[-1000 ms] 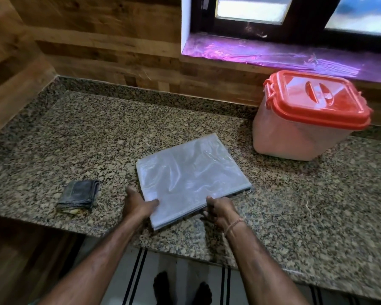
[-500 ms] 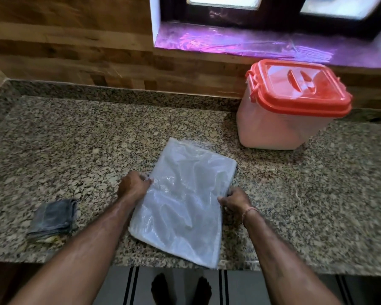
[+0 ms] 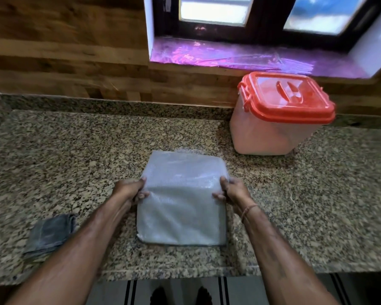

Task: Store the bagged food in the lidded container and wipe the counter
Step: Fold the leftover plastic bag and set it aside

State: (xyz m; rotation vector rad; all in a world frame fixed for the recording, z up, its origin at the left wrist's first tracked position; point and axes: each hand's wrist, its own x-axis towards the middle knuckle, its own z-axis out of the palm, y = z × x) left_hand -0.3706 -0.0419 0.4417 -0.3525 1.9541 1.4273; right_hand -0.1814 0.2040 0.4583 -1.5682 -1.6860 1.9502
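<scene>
A flat, whitish plastic bag [image 3: 182, 201] is held over the granite counter [image 3: 75, 161], its lower edge near the counter's front. My left hand [image 3: 130, 190] grips the bag's left edge and my right hand [image 3: 231, 190] grips its right edge. The bag's upper part is lifted and blurred. A translucent container with a red clip-on lid [image 3: 282, 113] stands shut at the back right, apart from the bag. A folded grey cloth [image 3: 50, 235] lies at the front left of the counter, under my left forearm's side.
A wooden wall runs behind the counter, with a window sill [image 3: 240, 57] lined in purple film above the container. The counter's front edge is just below the bag. A striped floor mat and my feet show beneath.
The bag has been turned from a slanted lie to square with the counter edge, and both hands have shifted up along its sides, lifting its upper part.
</scene>
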